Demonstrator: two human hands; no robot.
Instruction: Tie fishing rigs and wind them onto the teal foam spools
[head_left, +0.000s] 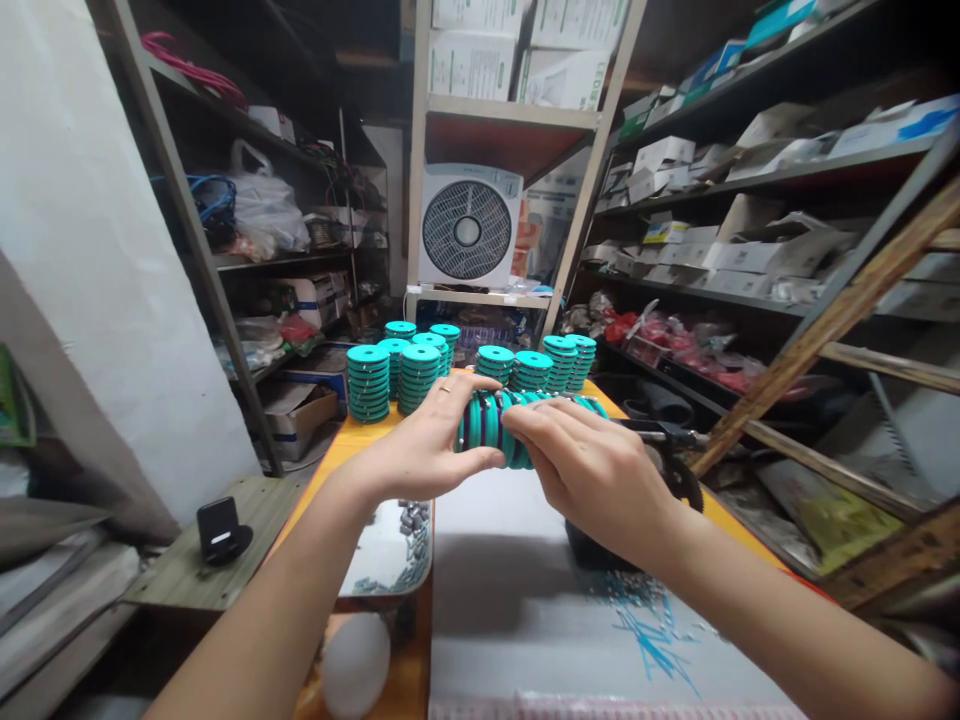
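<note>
My left hand [427,445] and my right hand [585,465] grip a horizontal stack of teal discs [487,428] from either end, and the fingers of both hands cover part of it. Several upright stacks of teal discs [418,378] stand just beyond my hands on the orange tabletop [360,440]. Below my left wrist lies a metal tray [390,565] holding small grey cylinders [414,530]. A white sheet [517,550] lies under my hands, with thin blue wire scraps [649,630] on it.
A black tool with a toothed wheel [679,480] stands at the table's right side. Metal shelves packed with boxes and bags [750,240] line both sides. A white box fan [466,225] sits on the rear shelf. A black stand [221,530] rests on a wooden ledge at the left.
</note>
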